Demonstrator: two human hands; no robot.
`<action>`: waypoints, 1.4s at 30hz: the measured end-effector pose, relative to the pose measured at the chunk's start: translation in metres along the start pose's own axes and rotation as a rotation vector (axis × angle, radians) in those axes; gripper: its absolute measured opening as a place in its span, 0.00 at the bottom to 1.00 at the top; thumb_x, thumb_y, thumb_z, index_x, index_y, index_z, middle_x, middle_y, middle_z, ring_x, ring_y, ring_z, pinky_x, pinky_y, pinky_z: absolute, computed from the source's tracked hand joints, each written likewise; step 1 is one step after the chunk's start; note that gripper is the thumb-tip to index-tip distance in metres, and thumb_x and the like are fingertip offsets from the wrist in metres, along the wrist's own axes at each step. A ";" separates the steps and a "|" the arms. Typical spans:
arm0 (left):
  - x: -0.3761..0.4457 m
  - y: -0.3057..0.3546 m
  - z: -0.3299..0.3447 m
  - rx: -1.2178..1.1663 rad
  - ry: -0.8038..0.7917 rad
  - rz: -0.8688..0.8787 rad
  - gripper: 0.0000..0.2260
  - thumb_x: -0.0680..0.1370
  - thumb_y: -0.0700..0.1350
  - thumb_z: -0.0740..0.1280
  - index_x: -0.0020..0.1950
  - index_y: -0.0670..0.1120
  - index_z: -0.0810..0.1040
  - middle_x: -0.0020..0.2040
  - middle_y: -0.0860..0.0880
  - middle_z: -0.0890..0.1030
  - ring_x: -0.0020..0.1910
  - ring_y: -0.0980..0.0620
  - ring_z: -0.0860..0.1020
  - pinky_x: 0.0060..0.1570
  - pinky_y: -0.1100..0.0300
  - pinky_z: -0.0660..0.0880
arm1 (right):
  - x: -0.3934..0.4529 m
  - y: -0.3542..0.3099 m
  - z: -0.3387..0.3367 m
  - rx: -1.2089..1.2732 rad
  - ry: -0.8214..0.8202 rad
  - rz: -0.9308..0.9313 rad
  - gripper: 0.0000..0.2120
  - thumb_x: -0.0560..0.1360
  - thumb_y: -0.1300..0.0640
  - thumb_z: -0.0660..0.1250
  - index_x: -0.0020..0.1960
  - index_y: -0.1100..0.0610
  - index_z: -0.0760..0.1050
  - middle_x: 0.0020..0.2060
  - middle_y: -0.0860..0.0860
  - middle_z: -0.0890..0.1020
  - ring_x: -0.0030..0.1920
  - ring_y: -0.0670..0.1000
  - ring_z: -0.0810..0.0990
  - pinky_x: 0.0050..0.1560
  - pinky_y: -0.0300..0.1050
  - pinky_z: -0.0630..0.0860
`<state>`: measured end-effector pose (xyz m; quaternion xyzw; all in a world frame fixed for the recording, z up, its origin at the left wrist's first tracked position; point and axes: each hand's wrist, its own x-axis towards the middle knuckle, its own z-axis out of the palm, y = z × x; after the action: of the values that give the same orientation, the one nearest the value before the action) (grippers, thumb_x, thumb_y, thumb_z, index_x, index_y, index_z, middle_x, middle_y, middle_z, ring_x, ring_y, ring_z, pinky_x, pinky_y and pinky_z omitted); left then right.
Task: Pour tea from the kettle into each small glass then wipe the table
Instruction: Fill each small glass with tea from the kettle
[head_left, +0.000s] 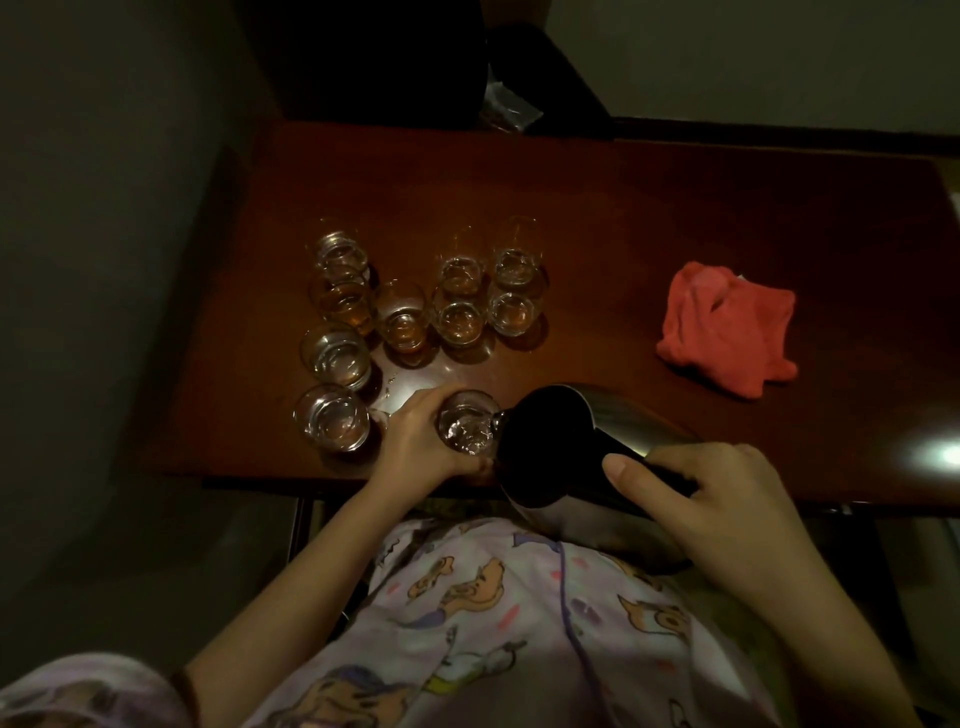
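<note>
On a dark wooden counter (649, 208), a cluster of small glasses (415, 301) stands at left. The left hand (415, 441) wraps around one glass (467, 428) near the front edge. The right hand (711, 493) grips the tilted metal kettle (550, 447) by its handle, spout touching the rim. Glass is fragile, slippery; the kettle probably heavy. A red cloth (727, 327) lies right.

The head-worn camera looks steeply down, close over the table (675, 208) (one wide-angle view only).
</note>
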<state>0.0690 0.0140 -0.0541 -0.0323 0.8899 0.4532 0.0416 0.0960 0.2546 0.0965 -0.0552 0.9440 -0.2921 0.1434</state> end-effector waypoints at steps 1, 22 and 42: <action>0.000 0.000 0.000 0.001 0.001 -0.003 0.35 0.55 0.47 0.81 0.60 0.50 0.76 0.55 0.50 0.79 0.53 0.57 0.75 0.49 0.78 0.64 | 0.000 0.000 0.000 0.003 0.000 0.001 0.29 0.66 0.30 0.55 0.23 0.55 0.69 0.20 0.51 0.70 0.22 0.51 0.69 0.26 0.46 0.62; -0.009 0.003 0.003 -0.038 0.011 -0.068 0.36 0.53 0.52 0.77 0.61 0.49 0.76 0.55 0.50 0.79 0.53 0.54 0.77 0.52 0.62 0.73 | -0.008 0.002 0.005 0.003 0.029 0.005 0.28 0.68 0.31 0.52 0.25 0.53 0.66 0.19 0.51 0.65 0.21 0.49 0.64 0.27 0.51 0.63; -0.010 0.006 0.006 -0.050 0.016 -0.095 0.37 0.54 0.45 0.82 0.62 0.46 0.76 0.56 0.48 0.78 0.54 0.52 0.76 0.52 0.64 0.71 | -0.006 0.002 0.004 -0.083 0.012 -0.015 0.29 0.66 0.30 0.52 0.24 0.55 0.63 0.19 0.50 0.68 0.22 0.51 0.66 0.27 0.47 0.59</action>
<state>0.0791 0.0230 -0.0516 -0.0792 0.8759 0.4727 0.0550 0.1027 0.2554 0.0936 -0.0663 0.9557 -0.2540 0.1332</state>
